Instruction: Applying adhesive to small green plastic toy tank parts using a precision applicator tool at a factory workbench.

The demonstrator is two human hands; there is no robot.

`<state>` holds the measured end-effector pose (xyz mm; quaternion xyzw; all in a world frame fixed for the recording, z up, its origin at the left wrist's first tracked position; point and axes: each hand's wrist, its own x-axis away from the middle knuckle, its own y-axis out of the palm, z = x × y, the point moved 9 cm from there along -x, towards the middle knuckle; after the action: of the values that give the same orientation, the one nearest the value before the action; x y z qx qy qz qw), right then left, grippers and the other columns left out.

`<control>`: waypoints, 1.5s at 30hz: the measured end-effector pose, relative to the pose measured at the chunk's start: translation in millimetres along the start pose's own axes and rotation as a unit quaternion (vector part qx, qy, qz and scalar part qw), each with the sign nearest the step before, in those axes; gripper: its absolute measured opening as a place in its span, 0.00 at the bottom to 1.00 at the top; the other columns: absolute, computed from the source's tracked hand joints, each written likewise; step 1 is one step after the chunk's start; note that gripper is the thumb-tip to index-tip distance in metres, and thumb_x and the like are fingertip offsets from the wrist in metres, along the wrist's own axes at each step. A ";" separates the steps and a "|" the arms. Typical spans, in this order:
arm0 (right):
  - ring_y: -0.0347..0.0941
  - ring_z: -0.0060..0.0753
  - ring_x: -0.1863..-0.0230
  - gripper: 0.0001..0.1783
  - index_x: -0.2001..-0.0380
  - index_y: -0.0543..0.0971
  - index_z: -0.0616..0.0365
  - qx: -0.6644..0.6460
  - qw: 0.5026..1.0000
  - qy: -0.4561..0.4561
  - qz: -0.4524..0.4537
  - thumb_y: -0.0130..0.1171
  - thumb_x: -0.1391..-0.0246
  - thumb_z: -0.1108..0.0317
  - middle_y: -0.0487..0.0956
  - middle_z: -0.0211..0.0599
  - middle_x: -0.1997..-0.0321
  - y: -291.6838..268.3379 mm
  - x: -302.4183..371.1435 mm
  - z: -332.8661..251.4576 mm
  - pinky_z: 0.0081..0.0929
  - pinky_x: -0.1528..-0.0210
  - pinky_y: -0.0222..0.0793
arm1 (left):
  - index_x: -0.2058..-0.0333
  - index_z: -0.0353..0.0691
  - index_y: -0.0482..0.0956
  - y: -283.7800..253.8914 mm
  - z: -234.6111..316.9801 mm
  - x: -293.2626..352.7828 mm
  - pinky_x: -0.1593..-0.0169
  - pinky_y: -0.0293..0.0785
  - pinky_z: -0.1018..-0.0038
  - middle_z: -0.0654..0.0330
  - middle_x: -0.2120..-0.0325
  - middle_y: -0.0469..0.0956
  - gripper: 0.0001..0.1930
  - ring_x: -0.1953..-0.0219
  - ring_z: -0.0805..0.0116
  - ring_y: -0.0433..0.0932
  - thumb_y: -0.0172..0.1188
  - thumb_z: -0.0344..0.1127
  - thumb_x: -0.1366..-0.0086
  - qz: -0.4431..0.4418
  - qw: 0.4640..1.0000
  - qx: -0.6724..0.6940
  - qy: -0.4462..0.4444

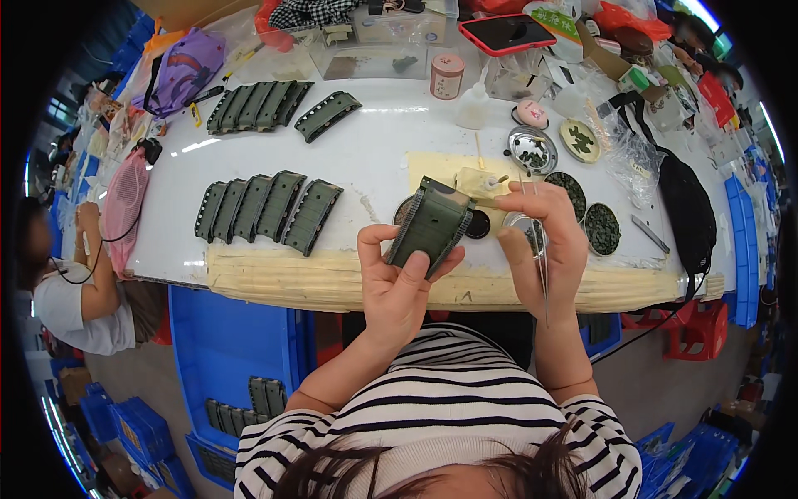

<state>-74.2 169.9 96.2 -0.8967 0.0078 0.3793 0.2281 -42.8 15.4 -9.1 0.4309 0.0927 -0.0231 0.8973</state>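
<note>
The left hand (397, 279) has its grip tight around a dark green ridged toy part (432, 224), held above the white tabletop (366, 158). The right hand (544, 241), at 3 o'clock, pinches thin tweezers (542, 279). At 9 o'clock, more green parts (266, 208) lie in a row.

Single head-worn fisheye, looking steeply down, close over white worktable (366, 158).

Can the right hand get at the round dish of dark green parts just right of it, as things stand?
Probably yes. The right hand holds tweezers and hangs just left of the dish of dark green parts, with only bare white table between them. The left hand holds the green track piece, clear of that path.
</note>
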 end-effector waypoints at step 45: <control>0.72 0.41 0.68 0.07 0.73 0.74 0.55 0.288 0.955 0.066 -0.021 0.61 0.56 0.77 0.76 0.36 0.75 -67.1 18.3 97.7 0.35 0.67 0.68 | 0.39 0.33 0.59 13.9 -22.7 41.9 0.51 0.77 0.64 0.44 0.55 0.76 0.27 0.58 0.59 0.80 0.54 0.26 0.36 -0.048 0.949 -0.179 -0.254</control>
<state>-114.7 273.4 51.3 -0.8157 0.1134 0.2960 0.4839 -3.3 43.4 -20.0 0.2383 -0.1150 -0.1579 0.9514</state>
